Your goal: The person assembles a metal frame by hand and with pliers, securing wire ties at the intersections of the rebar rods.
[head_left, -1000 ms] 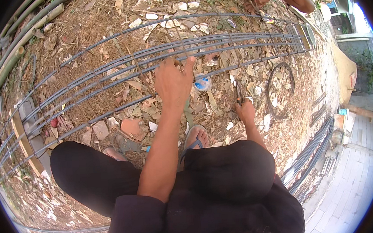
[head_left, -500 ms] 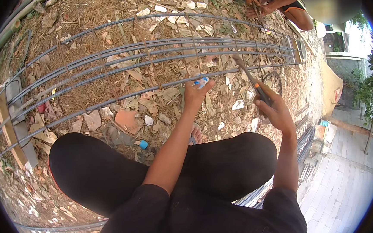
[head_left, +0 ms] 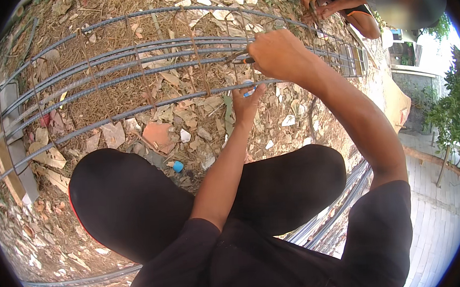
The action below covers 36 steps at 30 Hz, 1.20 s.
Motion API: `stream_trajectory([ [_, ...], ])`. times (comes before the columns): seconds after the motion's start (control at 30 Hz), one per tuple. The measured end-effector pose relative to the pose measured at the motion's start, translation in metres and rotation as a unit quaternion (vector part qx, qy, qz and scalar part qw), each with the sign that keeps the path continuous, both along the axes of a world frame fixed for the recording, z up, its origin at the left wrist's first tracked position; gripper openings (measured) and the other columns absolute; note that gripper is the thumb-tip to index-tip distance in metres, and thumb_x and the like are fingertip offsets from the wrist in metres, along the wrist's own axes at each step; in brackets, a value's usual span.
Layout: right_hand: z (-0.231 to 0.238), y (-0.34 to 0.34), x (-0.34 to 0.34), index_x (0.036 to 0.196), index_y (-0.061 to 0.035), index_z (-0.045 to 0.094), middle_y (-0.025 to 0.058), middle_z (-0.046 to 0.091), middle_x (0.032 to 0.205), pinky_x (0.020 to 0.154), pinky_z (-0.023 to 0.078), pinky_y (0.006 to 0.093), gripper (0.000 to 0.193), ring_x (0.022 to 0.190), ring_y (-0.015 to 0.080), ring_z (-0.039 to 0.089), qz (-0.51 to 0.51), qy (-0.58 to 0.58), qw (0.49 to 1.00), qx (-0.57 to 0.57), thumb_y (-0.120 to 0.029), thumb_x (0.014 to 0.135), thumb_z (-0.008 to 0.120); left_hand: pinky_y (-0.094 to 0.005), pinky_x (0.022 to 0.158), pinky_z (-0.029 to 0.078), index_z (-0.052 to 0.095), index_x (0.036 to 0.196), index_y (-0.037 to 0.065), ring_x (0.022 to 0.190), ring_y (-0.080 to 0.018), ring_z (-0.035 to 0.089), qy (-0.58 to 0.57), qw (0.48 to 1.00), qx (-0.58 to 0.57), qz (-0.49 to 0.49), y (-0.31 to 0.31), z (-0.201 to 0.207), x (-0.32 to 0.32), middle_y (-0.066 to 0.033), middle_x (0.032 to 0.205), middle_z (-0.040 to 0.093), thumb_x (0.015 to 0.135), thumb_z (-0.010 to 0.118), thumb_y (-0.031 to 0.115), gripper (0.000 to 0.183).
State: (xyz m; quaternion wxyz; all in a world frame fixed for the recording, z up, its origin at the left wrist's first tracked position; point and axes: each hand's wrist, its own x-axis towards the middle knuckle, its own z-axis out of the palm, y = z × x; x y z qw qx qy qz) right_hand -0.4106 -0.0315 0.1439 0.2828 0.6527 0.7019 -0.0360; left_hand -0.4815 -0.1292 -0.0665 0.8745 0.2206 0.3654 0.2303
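Observation:
A long cage of ribbed steel rebar with thin rusty stirrups lies across the ground in front of me. My left hand is at the near bar, with fingers curled round it by a stirrup and the thumb sticking out. Beyond it, my right hand reaches over the cage, closed round the dark and orange handles of pincers. The jaws point left at a stirrup and the inner bars; whether they grip anything is too small to tell.
Wooden and grey blocks support the cage's left end. Broken tile pieces, a blue cap and dry straw litter the ground. Another person's hands work at the cage's far right. More rods lie beside my right knee.
My right hand has swung forward and left with the pincers, from beside the cage to over its inner bars. The left hand stays at the near bar. The view has shifted slightly.

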Motion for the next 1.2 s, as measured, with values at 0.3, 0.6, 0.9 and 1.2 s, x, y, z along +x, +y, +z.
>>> stream_trajectory([
  [0.3,-0.018,-0.010,-0.002,0.102,-0.0026,0.071,0.0121,0.070,0.097,0.070,0.058,0.0405,0.033,0.088,0.0316,0.072,0.032,0.002,0.999,-0.025,-0.026,0.079,0.076,-0.0305,0.072,0.055,0.039,0.139,-0.001,0.094,-0.0180,0.067,0.030,0.999,0.019,-0.016,-0.006,-0.005,0.005,-0.0126,0.112,0.066,0.080,0.087,0.029,0.081],
  [0.6,-0.040,-0.022,-0.005,0.130,-0.0064,0.062,0.0108,0.068,0.104,0.067,0.058,0.0335,0.054,0.086,0.0245,0.072,0.067,-0.046,0.997,0.017,-0.021,0.080,0.075,-0.0287,0.072,0.053,0.041,0.138,0.008,0.094,-0.0166,0.067,-0.031,1.000,0.003,0.003,0.007,-0.004,-0.006,-0.0101,0.114,0.064,0.080,0.086,0.022,0.074],
  [0.9,-0.017,-0.036,0.006,0.128,-0.0077,0.064,0.0110,0.068,0.103,0.069,0.059,0.0357,0.052,0.094,0.0257,0.071,0.069,-0.057,0.996,0.011,-0.023,0.080,0.076,-0.0260,0.072,0.053,0.040,0.141,0.008,0.095,-0.0151,0.067,-0.017,0.999,0.013,-0.025,-0.001,-0.013,-0.003,-0.0085,0.119,0.063,0.079,0.088,0.022,0.079],
  [1.2,-0.006,-0.056,0.031,0.118,-0.0080,0.069,0.0101,0.068,0.095,0.066,0.057,0.0345,0.036,0.086,0.0266,0.071,0.081,-0.101,0.992,0.011,-0.016,0.083,0.068,-0.0269,0.073,0.053,0.038,0.145,0.005,0.098,-0.0156,0.067,-0.044,0.998,0.009,-0.041,0.003,-0.007,-0.002,-0.0097,0.120,0.065,0.080,0.088,0.021,0.083],
])
